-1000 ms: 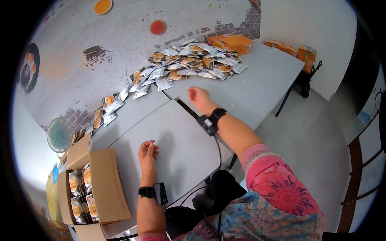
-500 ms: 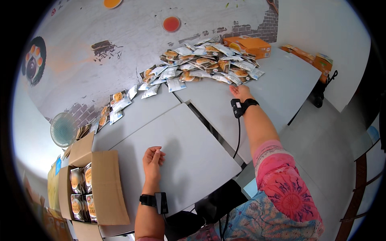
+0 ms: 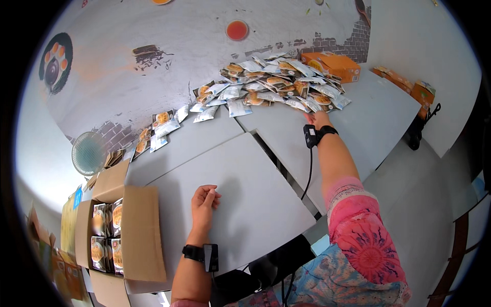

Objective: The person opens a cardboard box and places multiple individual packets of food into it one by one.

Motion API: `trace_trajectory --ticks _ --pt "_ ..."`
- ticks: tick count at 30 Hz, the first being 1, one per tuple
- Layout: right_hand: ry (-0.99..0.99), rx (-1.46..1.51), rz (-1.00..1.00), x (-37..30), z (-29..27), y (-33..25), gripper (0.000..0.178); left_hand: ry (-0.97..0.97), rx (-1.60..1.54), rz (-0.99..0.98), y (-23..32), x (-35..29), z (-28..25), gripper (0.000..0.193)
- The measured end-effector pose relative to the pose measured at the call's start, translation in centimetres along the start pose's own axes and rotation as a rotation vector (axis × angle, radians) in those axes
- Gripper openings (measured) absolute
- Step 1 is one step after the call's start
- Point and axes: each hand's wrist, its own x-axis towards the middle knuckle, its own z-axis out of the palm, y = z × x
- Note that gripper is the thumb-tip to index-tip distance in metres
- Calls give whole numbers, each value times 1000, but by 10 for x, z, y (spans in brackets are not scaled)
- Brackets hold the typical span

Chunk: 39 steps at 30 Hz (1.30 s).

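Observation:
My right hand (image 3: 319, 119) reaches out to the near right edge of a heap of food packets (image 3: 273, 84), its fingertips at the lowest packets. Its fingers are partly hidden by the wrist, but look stretched out, with no packet lifted in them. The packets are flat, some showing silver-white backs, others dark fronts with a picture of food. Over the near table (image 3: 245, 174) my left hand (image 3: 206, 200) hovers with its fingers curled in against the thumb, and nothing shows in it. To its left stands an open cardboard box (image 3: 142, 230) holding upright packets (image 3: 116, 217) in rows.
An orange carton (image 3: 337, 66) sits behind the heap, with more orange boxes (image 3: 393, 79) farther right. Loose packets (image 3: 164, 128) trail left along the wall toward a round green mesh basket (image 3: 89, 153). A dark gap (image 3: 276, 158) runs between the tables. Both wrists wear cabled black devices.
My right hand has moved forward to the edge of the heap. The whole view has shifted a little, and my left hand keeps its curled pose over the table.

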Motion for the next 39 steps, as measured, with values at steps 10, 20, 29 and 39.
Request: trace_trajectory --ticks 10,20,29,39 --pt "22 81 -380 -79 16 62 31 31 -36 -19 2 -7 -13 14" --pt "-381 -126 -328 -174 11 73 13 20 -38 5 -5 -4 -16 16" --pt "-775 -273 68 -318 16 179 9 -99 -225 -74 8 -8 -24 32" --pt "-1112 -543 -274 -318 25 280 15 147 -402 -173 0 8 -61 48"
